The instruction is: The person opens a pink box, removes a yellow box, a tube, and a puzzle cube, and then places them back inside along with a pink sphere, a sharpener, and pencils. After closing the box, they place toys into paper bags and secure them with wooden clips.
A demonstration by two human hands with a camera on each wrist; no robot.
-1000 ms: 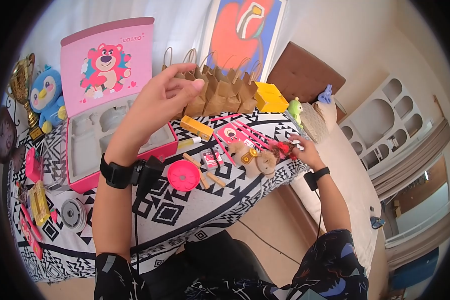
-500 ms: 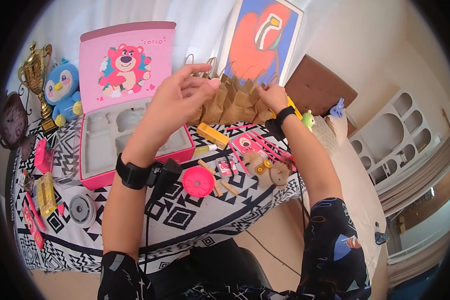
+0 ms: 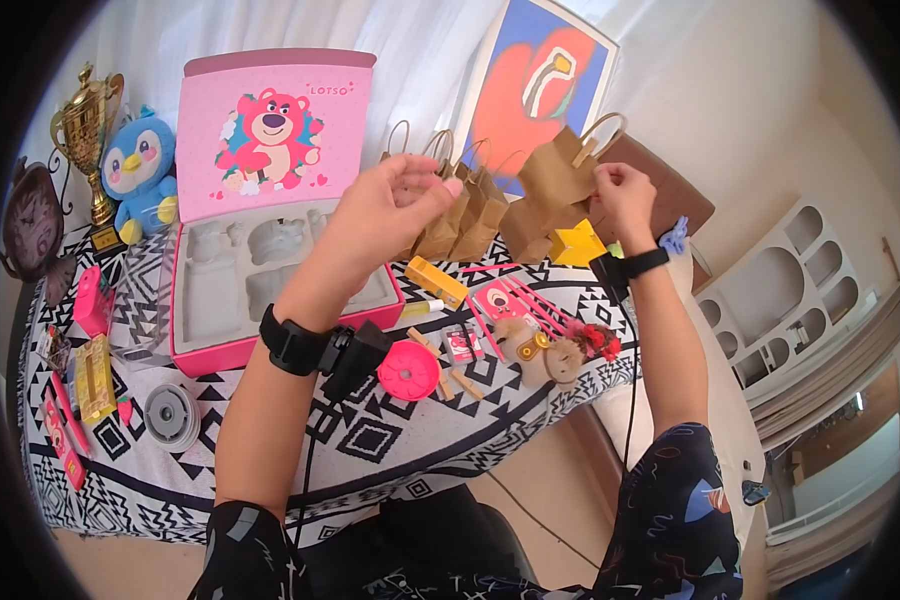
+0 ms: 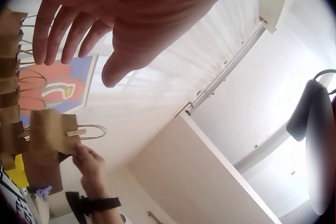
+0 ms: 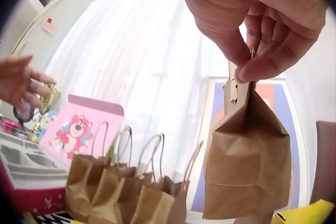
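Note:
My right hand [image 3: 625,205] pinches the top edge of a brown paper bag [image 5: 247,171] between thumb and fingers and holds it up at the right end of the bag row. A small wooden clothespin [image 5: 233,85] clips the bag's top beside the fingertips, and its twisted handle [image 4: 97,131] sticks out past the pin. My left hand [image 3: 385,215] hangs in the air in front of the other paper bags [image 5: 118,192], fingers loosely bent and holding nothing. In the left wrist view its fingers [image 4: 65,32] are spread apart with the thumb away from them.
A pink Lotso box [image 3: 185,330] with a grey moulded tray stands open at left. Near the bags are a yellow box [image 3: 577,243], an orange carton [image 3: 437,283], pink pencils, a plush toy [image 3: 545,352] and a pink round dish [image 3: 408,371]. A trophy [image 3: 85,140] stands far left.
My right hand has gone from the red flowers by the plush toy to the bag row, and has lifted the rightmost paper bag. The left hand keeps its pose while the view shifts.

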